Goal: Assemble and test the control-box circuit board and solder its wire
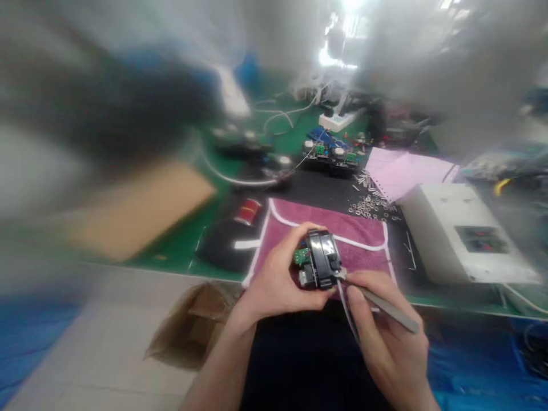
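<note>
My left hand [280,279] is closed around a small black device [322,260] with a green circuit board [301,256] on its left side, held above a maroon cloth [325,237]. My right hand [381,331] grips grey tweezers [385,305] whose tips touch the lower right side of the device. A thin grey strip hangs down from the device between my hands.
A white box [458,234] stands to the right. Pink paper [406,171] and several small metal parts [372,205] lie behind the cloth. Black modules with green boards [329,151], cables, a power strip [338,120] and a brown cardboard sheet [141,208] sit on the green bench.
</note>
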